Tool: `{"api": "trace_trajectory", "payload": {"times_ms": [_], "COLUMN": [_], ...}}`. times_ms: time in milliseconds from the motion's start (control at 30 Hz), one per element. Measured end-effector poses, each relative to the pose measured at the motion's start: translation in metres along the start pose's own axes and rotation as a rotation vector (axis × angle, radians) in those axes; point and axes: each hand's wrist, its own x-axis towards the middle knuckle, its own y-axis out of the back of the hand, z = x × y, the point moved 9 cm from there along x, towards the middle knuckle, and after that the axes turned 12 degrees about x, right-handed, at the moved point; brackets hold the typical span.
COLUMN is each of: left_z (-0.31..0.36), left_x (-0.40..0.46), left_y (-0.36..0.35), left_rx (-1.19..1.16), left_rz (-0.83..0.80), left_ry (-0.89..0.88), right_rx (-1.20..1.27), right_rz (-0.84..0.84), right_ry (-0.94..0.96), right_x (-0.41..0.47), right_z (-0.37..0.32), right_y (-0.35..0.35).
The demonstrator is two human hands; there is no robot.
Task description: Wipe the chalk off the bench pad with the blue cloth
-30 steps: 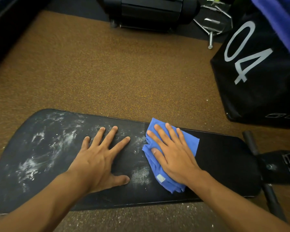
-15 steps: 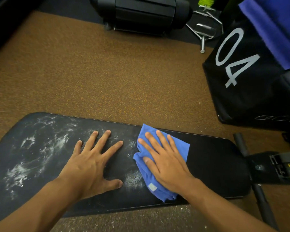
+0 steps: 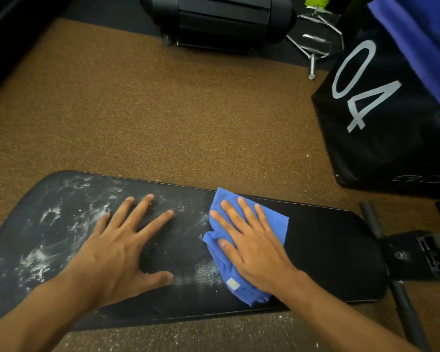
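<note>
A long black bench pad [image 3: 328,252] lies across the lower half of the view. White chalk smears [image 3: 43,250] cover its left part; the right part looks clean black. My right hand [image 3: 254,247] presses flat, fingers spread, on a crumpled blue cloth [image 3: 274,219] near the pad's middle. A faint chalk patch [image 3: 203,274] lies just left of the cloth. My left hand [image 3: 120,250] rests flat on the pad with fingers spread, holding nothing, just right of the heaviest chalk.
Brown speckled carpet [image 3: 175,118] surrounds the pad. A black box marked "04" [image 3: 366,110] with blue fabric [image 3: 417,39] on it stands at the right. Black equipment [image 3: 219,21] and a metal stand [image 3: 313,47] sit at the back. The bench frame and bars [image 3: 404,252] extend right.
My right hand has kept the cloth near the pad's middle, edging slightly left over the chalk. My left hand stays flat; the view shifts a little.
</note>
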Motion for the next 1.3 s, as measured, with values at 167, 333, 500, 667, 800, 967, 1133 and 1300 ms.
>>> {"api": "trace_trajectory", "payload": {"times_ms": [167, 333, 500, 667, 800, 967, 1133, 1300], "left_z": [-0.042, -0.043, -0.044, -0.043, -0.043, -0.042, -0.040, -0.038], "left_x": [-0.022, -0.022, -0.022, -0.023, -0.022, -0.023, -0.023, -0.024], "left_y": [-0.013, -0.019, -0.018, -0.018, -0.020, -0.019, -0.017, -0.019], "left_rx": [0.000, -0.006, 0.010, 0.020, 0.034, 0.025, -0.010, 0.069], "left_rz": [-0.061, -0.103, -0.100, -0.111, -0.112, -0.141, -0.159, -0.219], "left_ry": [0.057, 0.064, 0.055, 0.061, 0.060, 0.063, 0.054, 0.055], "right_rx": [0.020, 0.030, 0.001, 0.006, 0.045, 0.009, 0.008, 0.040], "right_rz": [0.006, 0.029, -0.020, -0.006, 0.016, -0.045, -0.035, 0.005], "right_ry": [-0.171, -0.246, -0.049, -0.171, -0.316, -0.081, -0.139, -0.328], "right_x": [0.033, 0.046, 0.004, 0.030, 0.056, 0.020, 0.025, 0.057], "right_z": [0.015, 0.006, 0.000, 0.019, 0.015, 0.002, 0.017, 0.005], "right_y": [0.009, 0.008, -0.002, 0.010, 0.011, 0.001, 0.007, 0.006]}}
